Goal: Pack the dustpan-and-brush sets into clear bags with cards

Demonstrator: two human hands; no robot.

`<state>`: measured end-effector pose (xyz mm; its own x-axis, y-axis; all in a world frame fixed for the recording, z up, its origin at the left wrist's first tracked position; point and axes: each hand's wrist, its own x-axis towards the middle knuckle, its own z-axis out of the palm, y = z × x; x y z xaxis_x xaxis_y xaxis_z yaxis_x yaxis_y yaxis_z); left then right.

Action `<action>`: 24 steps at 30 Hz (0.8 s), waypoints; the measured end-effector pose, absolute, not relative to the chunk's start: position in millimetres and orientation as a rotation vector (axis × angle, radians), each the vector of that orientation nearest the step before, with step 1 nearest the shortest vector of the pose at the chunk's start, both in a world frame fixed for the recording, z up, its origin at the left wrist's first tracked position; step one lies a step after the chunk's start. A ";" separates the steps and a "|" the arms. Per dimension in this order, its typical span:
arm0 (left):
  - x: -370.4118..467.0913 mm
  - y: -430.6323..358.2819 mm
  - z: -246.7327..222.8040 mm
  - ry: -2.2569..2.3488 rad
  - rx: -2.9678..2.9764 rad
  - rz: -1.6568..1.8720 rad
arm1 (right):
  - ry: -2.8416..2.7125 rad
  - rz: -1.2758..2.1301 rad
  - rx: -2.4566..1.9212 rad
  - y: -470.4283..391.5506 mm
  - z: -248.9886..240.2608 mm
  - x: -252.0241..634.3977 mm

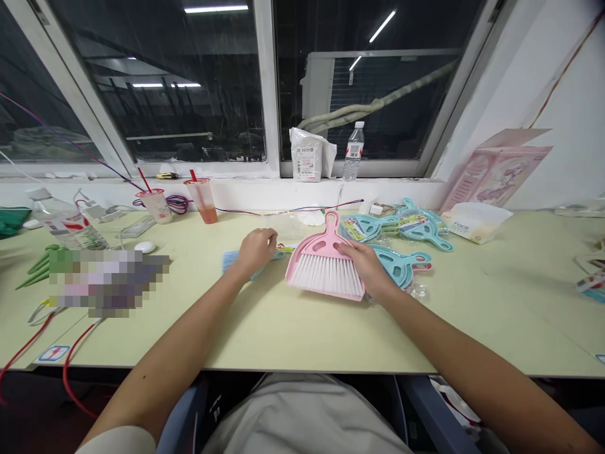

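Observation:
My right hand (367, 268) grips the right side of a pink dustpan (331, 221), with its handle pointing away from me. A brush with white bristles (326, 272) lies nested in the pan, bristles toward me. My left hand (256, 252) is closed, fingers curled inward, above a blue brush (230, 260) on the table. Whether its fingers hold anything is hidden. Behind my right hand lies a blue dustpan set (401, 265), partly covered by the hand and the pink pan. More blue dustpan sets (420, 224) in clear wrapping lie farther back.
A tissue pack (477, 221) and a pink box (496, 170) stand at the back right. Two drink cups with red straws, one a clear cup (204, 200), stand at the back left. A large water bottle (66, 221) and red cables (70, 366) are on the left.

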<state>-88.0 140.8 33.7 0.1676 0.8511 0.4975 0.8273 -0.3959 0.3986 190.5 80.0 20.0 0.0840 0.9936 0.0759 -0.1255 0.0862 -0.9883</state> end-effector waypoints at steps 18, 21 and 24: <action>-113.0 170.7 4.6 1.824 2.470 0.535 | -0.854 1.393 -1.115 76.5 15.9 182.1; -106.1 169.6 3.0 1.807 2.540 0.481 | -0.849 1.397 -1.112 76.4 16.5 182.3; -101.4 168.6 0.8 1.822 2.545 0.453 | -0.852 1.398 -1.109 75.6 17.2 181.9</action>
<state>-101.4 168.6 0.8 0.2953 0.9242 0.2423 0.9301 -0.3361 0.1485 181.9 75.6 17.2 0.0438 0.9865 -0.1578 -0.3120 -0.1365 -0.9402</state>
